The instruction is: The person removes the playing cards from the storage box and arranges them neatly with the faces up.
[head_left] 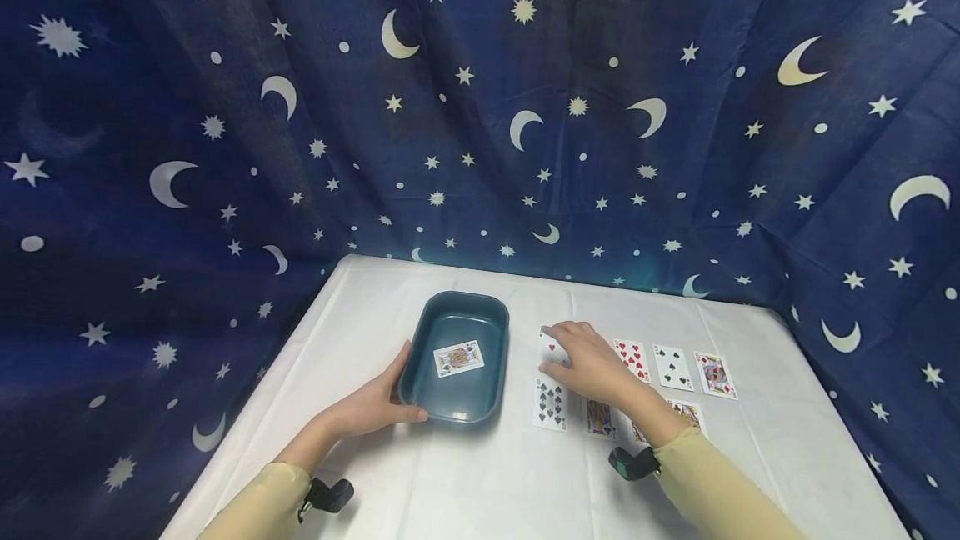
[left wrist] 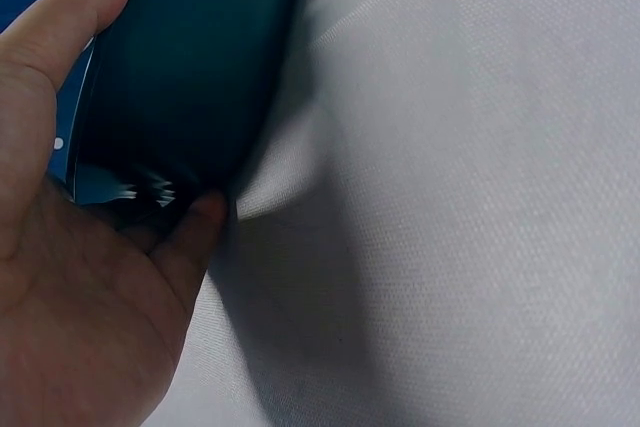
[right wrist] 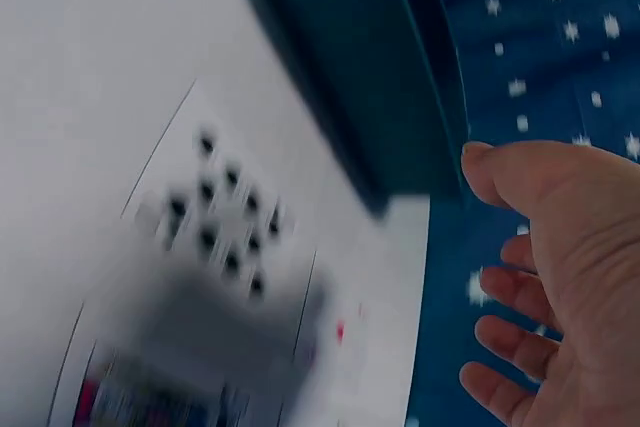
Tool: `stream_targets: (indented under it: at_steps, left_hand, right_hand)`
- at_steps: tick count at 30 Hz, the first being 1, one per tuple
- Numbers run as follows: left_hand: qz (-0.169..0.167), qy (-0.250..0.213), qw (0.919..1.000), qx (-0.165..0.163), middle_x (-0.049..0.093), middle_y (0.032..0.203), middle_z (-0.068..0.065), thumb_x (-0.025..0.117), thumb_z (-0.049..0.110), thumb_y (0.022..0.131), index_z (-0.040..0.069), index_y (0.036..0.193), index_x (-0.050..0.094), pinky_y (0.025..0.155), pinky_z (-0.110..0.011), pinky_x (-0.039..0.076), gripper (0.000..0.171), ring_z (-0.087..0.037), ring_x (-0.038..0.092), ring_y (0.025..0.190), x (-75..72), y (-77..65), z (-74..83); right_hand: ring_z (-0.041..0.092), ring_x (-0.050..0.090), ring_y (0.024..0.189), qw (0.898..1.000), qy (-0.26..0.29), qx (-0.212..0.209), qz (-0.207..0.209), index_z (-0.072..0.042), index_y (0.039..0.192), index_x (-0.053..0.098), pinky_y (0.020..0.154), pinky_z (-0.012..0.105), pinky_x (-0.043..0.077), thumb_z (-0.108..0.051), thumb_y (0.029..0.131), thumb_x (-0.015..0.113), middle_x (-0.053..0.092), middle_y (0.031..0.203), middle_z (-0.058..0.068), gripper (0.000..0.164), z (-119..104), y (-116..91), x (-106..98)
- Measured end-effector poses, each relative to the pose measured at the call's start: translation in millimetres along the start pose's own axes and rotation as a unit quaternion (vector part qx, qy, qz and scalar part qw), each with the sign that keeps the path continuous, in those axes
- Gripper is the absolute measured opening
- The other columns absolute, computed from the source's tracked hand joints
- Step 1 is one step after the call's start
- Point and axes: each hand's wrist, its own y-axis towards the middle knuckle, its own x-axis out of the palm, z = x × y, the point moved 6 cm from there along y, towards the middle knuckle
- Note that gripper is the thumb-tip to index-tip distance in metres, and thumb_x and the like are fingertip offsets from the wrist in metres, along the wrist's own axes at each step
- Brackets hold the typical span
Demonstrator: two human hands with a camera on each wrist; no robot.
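Observation:
A dark teal tray [head_left: 495, 340] lies on the table with a face card [head_left: 458, 358] inside it. My left hand [head_left: 375, 401] holds the tray's near left corner, thumb and fingers spread around the rim. My right hand [head_left: 588, 361] is above the left end of the card rows. Its fingers bend slightly, the thumb stands apart, and nothing shows between them in the right wrist view. Partly under that hand lies a hearts card [head_left: 551, 347]. Just nearer me is a black spot card [head_left: 550, 405], probably spades.
A red hearts card [head_left: 632, 359], a black spot card [head_left: 673, 367] and a red face card [head_left: 716, 375] continue the far row. Face cards [head_left: 602, 419] in the near row are partly covered by the right forearm. Starry blue cloth [head_left: 480, 107] hangs behind the white table [head_left: 465, 482].

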Motion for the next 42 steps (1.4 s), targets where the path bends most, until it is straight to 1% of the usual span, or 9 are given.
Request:
stream_targets:
  at_steps: [5,9,13,16,18,22,28,36,42]
  left_hand:
    - [0.002,0.001,1.0000,-0.006,-0.002,0.172,-0.007,0.087,0.041,0.082,0.017,0.166,-0.005,0.123,-0.053,0.014,0.126,-0.029,0.003,0.156,-0.5,-0.4,-0.6]
    - [0.002,0.001,1.0000,-0.005,-0.003,0.172,-0.007,0.086,0.039,0.083,0.015,0.165,-0.005,0.124,-0.052,0.014,0.125,-0.029,0.003,0.156,-0.2,-0.5,0.0]
    - [0.002,0.001,1.0000,-0.003,-0.002,0.172,-0.007,0.086,0.039,0.083,0.016,0.166,-0.005,0.124,-0.052,0.015,0.125,-0.030,0.004,0.156,0.4,-0.2,0.6]
    - [0.002,-0.003,1.0000,-0.004,-0.001,0.172,-0.008,0.086,0.039,0.083,0.015,0.166,-0.004,0.123,-0.053,0.016,0.124,-0.030,0.005,0.156,0.5,-0.3,1.0]
    - [0.002,-0.002,1.0000,-0.006,-0.001,0.172,-0.008,0.086,0.039,0.083,0.016,0.166,-0.003,0.123,-0.053,0.017,0.124,-0.030,0.005,0.156,0.4,-0.8,1.0]
    - [0.002,-0.001,1.0000,-0.006,-0.001,0.172,-0.007,0.086,0.040,0.082,0.017,0.166,-0.003,0.123,-0.053,0.018,0.124,-0.030,0.005,0.156,0.2,-1.9,2.1]
    - [0.001,0.001,1.0000,-0.006,-0.001,0.172,-0.007,0.085,0.040,0.083,0.016,0.166,-0.004,0.123,-0.053,0.018,0.124,-0.030,0.004,0.156,0.1,-2.0,3.6]
    - [0.001,0.010,0.9999,-0.006,0.000,0.172,-0.009,0.085,0.041,0.083,0.016,0.166,-0.004,0.122,-0.054,0.018,0.124,-0.033,0.006,0.156,-1.2,-1.1,4.9]
    - [-0.002,0.010,0.9999,-0.012,0.000,0.172,-0.011,0.084,0.041,0.084,0.016,0.166,-0.005,0.122,-0.054,0.018,0.123,-0.033,0.006,0.156,-0.9,-1.7,3.6]
  right_hand:
    - [0.026,0.045,0.139,1.000,-0.016,-0.020,-0.013,-0.011,0.147,0.056,0.117,0.047,0.036,-0.041,0.095,0.070,0.055,0.145,0.007,0.062,-41.0,30.2,17.0]
    - [0.026,0.048,0.137,0.996,-0.048,-0.059,-0.048,-0.009,0.146,0.057,0.116,0.046,0.038,-0.038,0.096,0.068,0.057,0.144,0.008,0.058,-75.4,46.5,33.5]
    - [0.027,0.053,0.133,0.983,-0.119,-0.100,-0.097,-0.009,0.138,0.064,0.116,0.045,0.037,-0.035,0.098,0.065,0.063,0.137,0.008,0.047,-102.7,51.8,51.1]
    - [0.027,0.057,0.129,0.970,-0.175,-0.114,-0.123,-0.010,0.130,0.070,0.117,0.045,0.036,-0.035,0.099,0.064,0.066,0.130,0.007,0.040,-115.4,52.9,63.8]
    - [0.026,0.058,0.126,0.966,-0.192,-0.109,-0.135,-0.012,0.129,0.071,0.115,0.046,0.039,-0.035,0.099,0.063,0.067,0.128,0.006,0.039,-120.9,53.7,70.9]
    - [0.026,0.055,0.127,0.962,-0.200,-0.084,-0.164,-0.016,0.139,0.065,0.111,0.047,0.042,-0.034,0.099,0.061,0.063,0.136,0.005,0.044,-126.9,55.7,81.2]
    - [0.029,0.047,0.139,0.956,-0.213,-0.067,-0.189,-0.019,0.147,0.059,0.115,0.050,0.038,-0.034,0.100,0.058,0.055,0.148,0.006,0.049,-130.5,57.9,89.7]
    - [0.028,0.039,0.146,0.957,-0.180,-0.052,-0.220,-0.018,0.153,0.050,0.119,0.049,0.032,-0.028,0.100,0.056,0.043,0.160,0.005,0.055,-128.4,56.6,94.9]
    - [0.028,0.042,0.143,0.960,-0.173,-0.062,-0.212,-0.022,0.152,0.053,0.118,0.050,0.034,-0.024,0.094,0.063,0.047,0.156,0.005,0.059,-132.5,55.7,94.5]
